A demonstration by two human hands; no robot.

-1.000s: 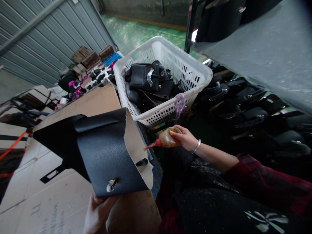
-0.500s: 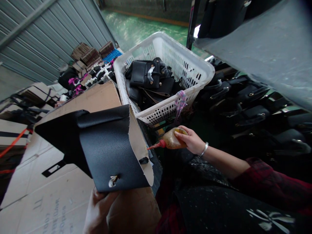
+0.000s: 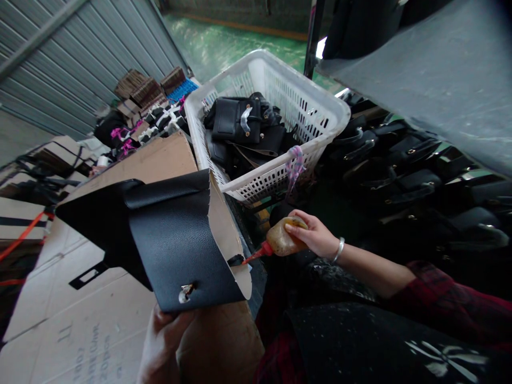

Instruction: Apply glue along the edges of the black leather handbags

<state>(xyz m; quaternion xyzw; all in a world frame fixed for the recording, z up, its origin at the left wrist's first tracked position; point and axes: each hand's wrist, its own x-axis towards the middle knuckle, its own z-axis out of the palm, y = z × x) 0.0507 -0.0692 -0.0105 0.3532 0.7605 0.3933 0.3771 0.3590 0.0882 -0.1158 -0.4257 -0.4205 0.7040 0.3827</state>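
Holding bottle (image 3: 282, 239), right grip (image 3: 320, 237) curled.

The black bag (image 3: 180, 245) hides part of your left hand (image 3: 162, 338); beyond the grip of your right hand (image 3: 318, 236), the frame crops your plaid sleeve (image 3: 446, 304).

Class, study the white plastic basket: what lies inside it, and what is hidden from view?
Inside the white plastic basket lie black bags in a jumbled pile, some showing metal studs. The pile covers the basket's floor and much of its lower contents.
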